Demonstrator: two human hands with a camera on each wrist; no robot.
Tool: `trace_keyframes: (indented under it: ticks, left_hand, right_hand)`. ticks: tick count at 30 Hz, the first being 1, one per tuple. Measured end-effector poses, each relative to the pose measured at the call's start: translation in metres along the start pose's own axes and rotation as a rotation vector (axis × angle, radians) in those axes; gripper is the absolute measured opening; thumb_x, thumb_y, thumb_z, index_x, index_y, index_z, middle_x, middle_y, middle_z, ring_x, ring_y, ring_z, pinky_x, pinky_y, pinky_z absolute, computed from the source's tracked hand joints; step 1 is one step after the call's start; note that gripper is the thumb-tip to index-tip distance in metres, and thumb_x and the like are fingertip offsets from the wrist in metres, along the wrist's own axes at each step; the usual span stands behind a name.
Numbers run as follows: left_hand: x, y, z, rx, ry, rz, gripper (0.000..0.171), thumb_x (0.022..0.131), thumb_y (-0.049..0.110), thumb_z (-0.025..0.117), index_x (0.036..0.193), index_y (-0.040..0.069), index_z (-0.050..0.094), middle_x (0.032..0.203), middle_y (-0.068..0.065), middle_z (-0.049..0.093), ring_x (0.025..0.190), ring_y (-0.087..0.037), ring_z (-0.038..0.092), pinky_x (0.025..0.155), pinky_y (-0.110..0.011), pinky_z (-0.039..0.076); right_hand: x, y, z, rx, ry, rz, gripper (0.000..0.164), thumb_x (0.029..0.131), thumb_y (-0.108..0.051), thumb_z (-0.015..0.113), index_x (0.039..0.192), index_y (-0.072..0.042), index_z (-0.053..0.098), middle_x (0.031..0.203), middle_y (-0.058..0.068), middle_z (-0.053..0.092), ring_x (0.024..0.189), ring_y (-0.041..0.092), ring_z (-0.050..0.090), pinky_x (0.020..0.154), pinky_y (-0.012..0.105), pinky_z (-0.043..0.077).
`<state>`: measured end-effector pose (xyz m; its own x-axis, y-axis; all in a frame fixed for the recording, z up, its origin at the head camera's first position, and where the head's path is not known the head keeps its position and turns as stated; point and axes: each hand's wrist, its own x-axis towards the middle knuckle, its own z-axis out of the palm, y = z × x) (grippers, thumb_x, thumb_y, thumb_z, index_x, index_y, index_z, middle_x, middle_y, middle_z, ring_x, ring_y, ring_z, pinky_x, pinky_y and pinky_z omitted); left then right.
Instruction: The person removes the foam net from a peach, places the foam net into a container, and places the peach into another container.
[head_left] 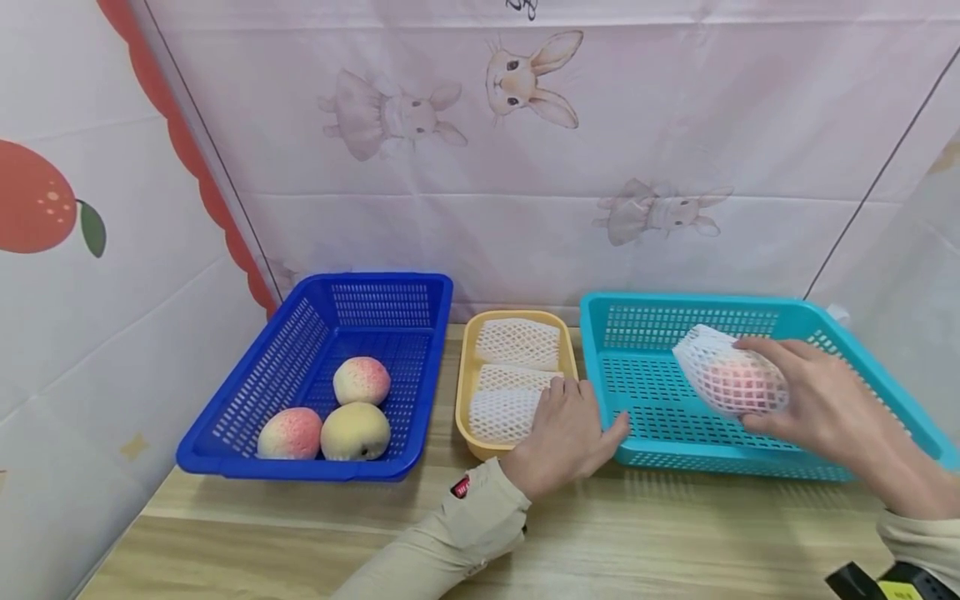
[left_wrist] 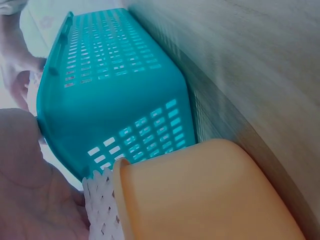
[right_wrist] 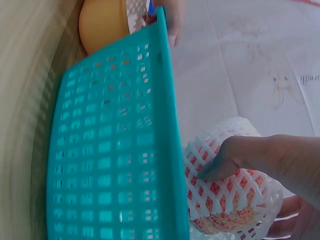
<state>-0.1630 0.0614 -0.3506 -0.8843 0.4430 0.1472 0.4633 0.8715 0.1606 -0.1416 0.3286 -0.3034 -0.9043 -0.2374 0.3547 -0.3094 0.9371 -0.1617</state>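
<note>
A peach in a white foam net (head_left: 731,375) is gripped by my right hand (head_left: 832,404) over the teal basket (head_left: 697,304). Some pink skin shows through the mesh, and in the right wrist view my thumb (right_wrist: 222,162) presses on the net. My left hand (head_left: 562,433) rests at the right edge of the yellow container (head_left: 467,375), its fingertips touching the white foam nets (head_left: 504,415) inside. Those nets lie flat in a stack. How far the left fingertips reach under or around a net is hidden.
On the left stands a blue basket (head_left: 315,321) with two pink-and-cream peaches (head_left: 362,381) and a yellowish one (head_left: 356,432). All three containers sit in a row on a wooden table (head_left: 300,533), close to the cloth-covered back wall (head_left: 525,225).
</note>
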Motion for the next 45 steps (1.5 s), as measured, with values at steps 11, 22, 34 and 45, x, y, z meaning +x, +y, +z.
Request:
trace_keyframes:
  ticks: [11,22,34,45]
  left_hand:
    - [-0.005,-0.001,-0.007,0.004,-0.021,0.003,0.05,0.1,0.049,0.035,0.1,0.003,0.055,0.081,-0.004,0.045,0.078,-0.017,0.038,0.072,-0.025,0.036]
    - [-0.02,-0.015,-0.026,-0.002,0.129,0.07,0.027,0.098,0.028,0.05,0.1,0.002,0.056,0.088,-0.006,0.049,0.083,-0.019,0.04,0.074,-0.025,0.038]
    - [-0.044,-0.027,-0.048,-0.353,0.245,0.202,0.012,0.099,0.009,0.043,0.101,0.008,0.055,0.103,-0.003,0.049,0.097,-0.017,0.043,0.081,-0.022,0.043]
    - [-0.065,-0.036,-0.051,-0.527,0.241,0.268,0.015,0.099,0.008,0.048,0.102,0.007,0.063,0.103,-0.003,0.056,0.098,-0.018,0.052,0.081,-0.019,0.045]
  right_hand:
    - [-0.008,-0.026,-0.004,0.011,0.045,-0.094,0.089,0.05,-0.02,0.093,0.128,-0.004,0.053,0.114,0.032,0.055,0.093,0.049,0.057,0.066,0.058,0.05]
    - [-0.014,-0.052,-0.007,0.047,0.103,-0.215,0.086,0.049,-0.018,0.091,0.127,-0.009,0.055,0.117,0.02,0.057,0.099,0.041,0.056,0.068,0.056,0.051]
    - [-0.021,-0.083,-0.005,0.019,0.138,-0.29,0.09,0.044,-0.019,0.093,0.126,-0.014,0.056,0.116,0.019,0.057,0.096,0.041,0.057,0.062,0.051,0.054]
    - [-0.033,-0.111,-0.004,0.056,0.105,-0.349,0.088,0.045,-0.023,0.091,0.126,-0.018,0.057,0.118,0.016,0.058,0.098,0.035,0.061,0.065,0.046,0.055]
